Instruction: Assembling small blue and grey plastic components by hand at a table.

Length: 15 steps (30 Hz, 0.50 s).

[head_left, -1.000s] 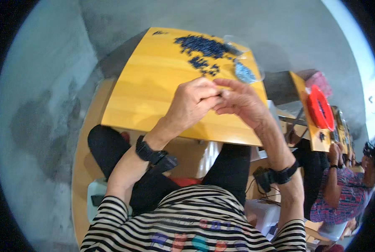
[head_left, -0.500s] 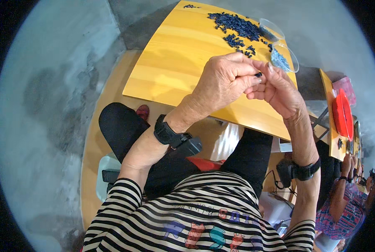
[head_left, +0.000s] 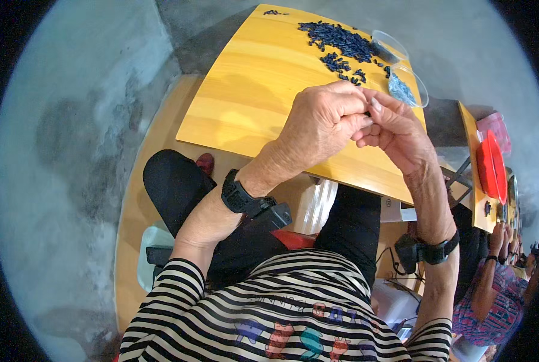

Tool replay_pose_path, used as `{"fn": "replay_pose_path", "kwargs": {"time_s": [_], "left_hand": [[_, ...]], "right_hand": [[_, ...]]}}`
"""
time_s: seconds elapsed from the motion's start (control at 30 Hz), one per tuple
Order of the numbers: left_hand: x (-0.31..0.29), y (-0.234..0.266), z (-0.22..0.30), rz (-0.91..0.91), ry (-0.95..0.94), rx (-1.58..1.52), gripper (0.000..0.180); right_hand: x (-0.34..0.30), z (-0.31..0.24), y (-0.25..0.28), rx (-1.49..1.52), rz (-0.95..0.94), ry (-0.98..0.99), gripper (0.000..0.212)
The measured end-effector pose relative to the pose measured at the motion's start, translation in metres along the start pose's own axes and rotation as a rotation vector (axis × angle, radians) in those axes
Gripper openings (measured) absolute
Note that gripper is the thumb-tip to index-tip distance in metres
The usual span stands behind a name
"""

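Over the right part of the yellow table, my left hand [head_left: 322,117] and my right hand [head_left: 402,130] meet fingertip to fingertip. Both are closed in a pinch around a small dark piece [head_left: 368,114], of which only a sliver shows between the fingers. Beyond the hands lies a heap of small dark-blue or black cylindrical pieces [head_left: 345,41], with a smaller cluster [head_left: 336,62] on its near side. Close past my right hand, a clear plastic tub [head_left: 425,90] lies tipped with small light-blue parts [head_left: 400,90] in it.
Another clear tub [head_left: 393,43] with dark contents stands by the heap. A few dark bits [head_left: 274,12] lie at the table's [head_left: 245,84] far left corner. To the right, a second table carries a red basin [head_left: 491,166]; another person's arm [head_left: 485,292] is near it.
My fingertips have closed further over the small dark piece, which shows less than before. Both hands have shifted only slightly; the heap looks unchanged.
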<state>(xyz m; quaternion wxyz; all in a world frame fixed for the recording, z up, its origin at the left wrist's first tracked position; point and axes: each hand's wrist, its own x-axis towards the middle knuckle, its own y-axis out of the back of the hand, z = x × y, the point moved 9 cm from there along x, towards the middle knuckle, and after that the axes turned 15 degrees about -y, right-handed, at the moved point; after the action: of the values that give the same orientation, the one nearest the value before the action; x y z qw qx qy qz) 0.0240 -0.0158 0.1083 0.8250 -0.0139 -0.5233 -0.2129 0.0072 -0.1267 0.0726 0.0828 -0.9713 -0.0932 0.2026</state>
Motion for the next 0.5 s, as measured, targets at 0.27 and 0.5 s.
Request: {"fn": "replay_pose_path", "kwargs": {"time_s": [0.27,0.5], "left_hand": [[-0.004,-0.011,-0.001,-0.043,0.02,-0.005,0.012],[-0.029,-0.029,-0.031,-0.072,0.067,0.036,0.01]], "right_hand": [[-0.006,0.004,0.011,-0.074,0.017,-0.034,0.047],[0.009,0.039,0.034,-0.117,0.058,-0.111,0.052]]}}
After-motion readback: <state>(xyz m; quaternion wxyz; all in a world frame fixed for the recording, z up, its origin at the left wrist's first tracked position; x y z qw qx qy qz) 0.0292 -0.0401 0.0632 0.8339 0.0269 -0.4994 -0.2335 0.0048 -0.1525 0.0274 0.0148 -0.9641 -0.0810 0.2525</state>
